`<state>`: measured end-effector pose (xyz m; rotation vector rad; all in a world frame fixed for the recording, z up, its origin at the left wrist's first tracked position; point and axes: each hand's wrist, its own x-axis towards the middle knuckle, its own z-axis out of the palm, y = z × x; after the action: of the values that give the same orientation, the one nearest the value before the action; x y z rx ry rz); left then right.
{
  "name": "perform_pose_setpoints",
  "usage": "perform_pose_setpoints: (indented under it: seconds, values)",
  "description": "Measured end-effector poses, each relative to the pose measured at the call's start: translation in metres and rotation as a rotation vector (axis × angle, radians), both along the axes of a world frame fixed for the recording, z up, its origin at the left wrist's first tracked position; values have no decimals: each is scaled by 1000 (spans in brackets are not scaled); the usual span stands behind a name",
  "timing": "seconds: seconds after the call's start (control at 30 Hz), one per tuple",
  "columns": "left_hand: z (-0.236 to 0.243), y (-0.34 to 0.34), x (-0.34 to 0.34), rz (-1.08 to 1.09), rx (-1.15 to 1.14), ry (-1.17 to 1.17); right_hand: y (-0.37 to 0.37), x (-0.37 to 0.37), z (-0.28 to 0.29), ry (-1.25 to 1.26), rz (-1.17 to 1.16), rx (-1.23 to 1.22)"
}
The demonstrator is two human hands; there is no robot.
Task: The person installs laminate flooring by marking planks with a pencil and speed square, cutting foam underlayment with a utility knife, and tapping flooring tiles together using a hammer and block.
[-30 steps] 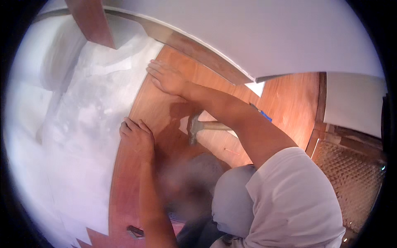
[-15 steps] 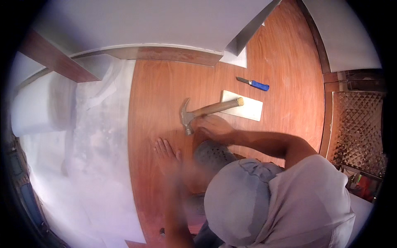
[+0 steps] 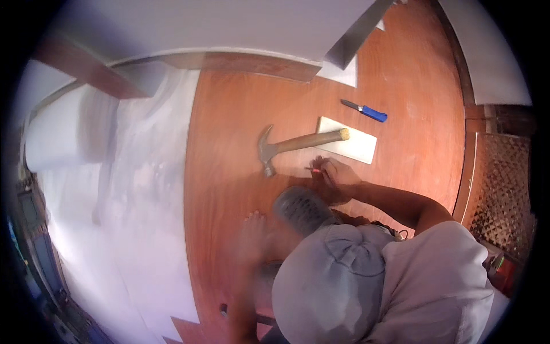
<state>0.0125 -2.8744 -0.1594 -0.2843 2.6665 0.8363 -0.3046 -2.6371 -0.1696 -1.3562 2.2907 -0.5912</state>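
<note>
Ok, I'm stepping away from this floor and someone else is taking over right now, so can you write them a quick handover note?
Right hand: closed on what looks like a red pencil, its tip on the reddish wood flooring.
Left hand: flat on the flooring, blurred, holding nothing.
Claw hammer: lies just ahead of the right hand, with its handle end on a pale rectangular offcut.
Blue-handled knife: lies beyond the offcut.
Done: flooring covers the middle and right.
Left: the white underlay on the left is bare, with its roll at the far left.
</note>
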Motion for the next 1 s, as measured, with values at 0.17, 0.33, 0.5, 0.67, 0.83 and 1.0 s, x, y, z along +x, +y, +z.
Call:
perform_pose_setpoints:
  seconds: [0.17,0.33,0.5,0.67,0.83,1.0]
  values:
    - [20,-33,101,334,-23,-177,-53,-13,11,24,-11,-6]
    - [83,-67,201,344,-101,-559,-100,-41,31,217,108,3]
    - [116,-16,322,534,-26,-775,-149,-49,29,236,315,251]
    - [109,47,331,850,22,-571,-155,-66,33,158,408,190]
    - [78,57,285,991,-155,-305,-157,-39,57,79,312,298]
    - [27,42,239,1211,-321,-190,-138,-23,66,117,206,486]
